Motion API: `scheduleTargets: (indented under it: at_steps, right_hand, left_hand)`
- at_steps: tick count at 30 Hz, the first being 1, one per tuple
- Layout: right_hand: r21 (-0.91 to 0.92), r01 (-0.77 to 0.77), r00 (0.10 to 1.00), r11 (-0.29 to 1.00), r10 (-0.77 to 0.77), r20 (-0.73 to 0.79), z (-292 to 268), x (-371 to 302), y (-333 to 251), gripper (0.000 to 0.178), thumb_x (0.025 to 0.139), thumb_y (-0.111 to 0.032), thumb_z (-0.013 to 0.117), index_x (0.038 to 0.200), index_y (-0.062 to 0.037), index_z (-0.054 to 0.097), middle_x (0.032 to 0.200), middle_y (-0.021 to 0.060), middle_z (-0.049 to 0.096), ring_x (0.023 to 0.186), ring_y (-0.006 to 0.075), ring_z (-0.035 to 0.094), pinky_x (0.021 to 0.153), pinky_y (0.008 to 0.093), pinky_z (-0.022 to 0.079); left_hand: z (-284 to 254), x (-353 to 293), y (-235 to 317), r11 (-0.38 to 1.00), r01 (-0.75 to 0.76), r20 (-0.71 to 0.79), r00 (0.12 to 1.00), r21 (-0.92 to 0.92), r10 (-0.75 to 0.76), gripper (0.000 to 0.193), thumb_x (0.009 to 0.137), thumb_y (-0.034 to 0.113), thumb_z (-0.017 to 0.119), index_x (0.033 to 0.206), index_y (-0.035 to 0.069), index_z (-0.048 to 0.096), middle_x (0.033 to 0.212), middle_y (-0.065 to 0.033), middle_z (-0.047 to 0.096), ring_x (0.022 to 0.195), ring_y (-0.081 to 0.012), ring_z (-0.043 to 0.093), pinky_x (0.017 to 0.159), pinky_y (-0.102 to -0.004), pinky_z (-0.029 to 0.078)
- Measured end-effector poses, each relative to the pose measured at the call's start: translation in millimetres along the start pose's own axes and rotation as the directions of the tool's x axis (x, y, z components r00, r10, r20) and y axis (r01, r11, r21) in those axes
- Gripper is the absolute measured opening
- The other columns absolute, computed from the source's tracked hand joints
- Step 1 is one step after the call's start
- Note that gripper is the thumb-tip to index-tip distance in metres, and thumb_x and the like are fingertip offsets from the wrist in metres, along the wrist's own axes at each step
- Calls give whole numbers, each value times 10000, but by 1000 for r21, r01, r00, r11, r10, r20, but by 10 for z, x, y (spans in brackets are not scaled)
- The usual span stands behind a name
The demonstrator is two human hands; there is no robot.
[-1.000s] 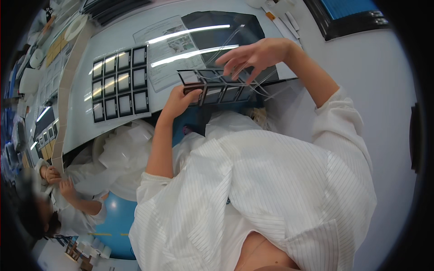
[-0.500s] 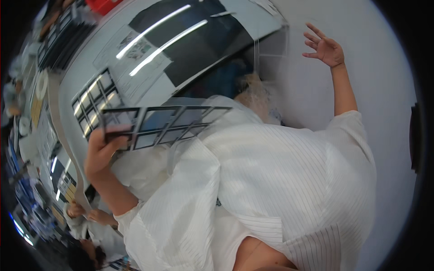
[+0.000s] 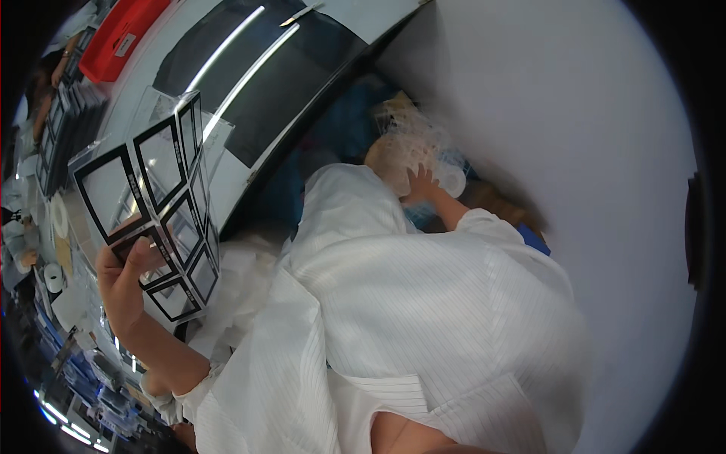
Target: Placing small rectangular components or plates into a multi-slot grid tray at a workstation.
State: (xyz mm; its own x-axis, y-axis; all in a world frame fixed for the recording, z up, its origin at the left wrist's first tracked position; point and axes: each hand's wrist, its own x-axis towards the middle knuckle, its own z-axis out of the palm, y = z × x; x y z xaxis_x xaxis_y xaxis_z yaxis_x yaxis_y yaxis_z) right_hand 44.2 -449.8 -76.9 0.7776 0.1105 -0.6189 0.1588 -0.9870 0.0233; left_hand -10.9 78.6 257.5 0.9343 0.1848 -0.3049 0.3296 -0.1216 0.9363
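Observation:
My left hand (image 3: 125, 284) grips a clear plastic sheet (image 3: 168, 198) printed with several black rectangular frames, thumb in front and the other fingers partly hidden behind. The sheet is held up and tilted over the table's near left side. My right hand (image 3: 422, 187) is low beside the table, fingers spread, holding nothing I can see. It is right by a heap of clear and tan plastic scraps (image 3: 423, 144); whether it touches them I cannot tell.
A dark glossy mat (image 3: 265, 98) covers part of the white table, and a thin knife-like tool (image 3: 301, 13) lies at its far edge. A red bin (image 3: 121, 41) stands far left near stacked black-framed sheets (image 3: 64, 136) and another person's arm (image 3: 60, 68). A pale wall (image 3: 590, 151) rises at right.
My left hand has turned the sheet from nearly level above my lap to upright on the left. My right hand has dropped from high at the right to the plastic scraps.

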Motion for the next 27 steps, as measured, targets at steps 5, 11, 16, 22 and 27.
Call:
scheduleTargets:
  at_steps: [5, 11, 16, 22, 27]
  right_hand:
    - [686, 299, 875, 664, -477, 81, -872, 398, -782, 466, 829, -350, 661, 1209, -95, 573, 1095, 124, 632, 1017, 247, 600, 902, 372, 463]
    - [883, -327, 290, -338, -925, -246, -2048, 245, -1908, 974, 719, -670, 617, 1418, -76, 292, 1364, 123, 449, 1201, 244, 492, 1005, 395, 392]
    - [934, 238, 694, -267, -626, -356, -3052, 1131, -2643, 362, 901, -123, 589, 1231, -48, 461, 1012, 82, 619, 872, 163, 625, 686, 294, 541]
    - [745, 657, 487, 114, -819, -303, -3852, 2217, -3408, 482, 874, -135, 631, 1283, -51, 390, 908, 52, 608, 726, 98, 576, 595, 223, 474]
    - [745, 661, 508, 86, -782, -361, -4142, 2964, -3891, 653, 805, -159, 716, 1304, 7, 331, 865, 83, 631, 683, 121, 587, 554, 238, 465]
  left_hand:
    - [157, 71, 141, 971, -113, -123, 988, -211, 88, 313, 913, 140, 572, 1174, -30, 544, 1011, -200, 663, 831, -212, 683, 655, -266, 553]
    - [726, 556, -258, 579, -448, -465, 876, -681, 130, 302, 921, 123, 567, 1203, 18, 535, 1101, -167, 631, 945, -268, 656, 761, -325, 574]
    - [845, 1084, -1083, 330, -400, -465, 873, -855, -148, 363, 915, 126, 577, 1262, 63, 496, 1127, -89, 620, 1021, -247, 617, 860, -331, 535]
    - [628, 1921, -1922, 278, -543, -608, 733, -793, -303, 373, 911, 140, 588, 1266, 65, 501, 1092, -77, 644, 965, -183, 633, 800, -304, 550]
    - [418, 2328, -1743, 373, -396, -516, 796, -839, -316, 293, 915, 164, 589, 1138, -16, 529, 1003, -116, 650, 836, -192, 661, 711, -305, 570]
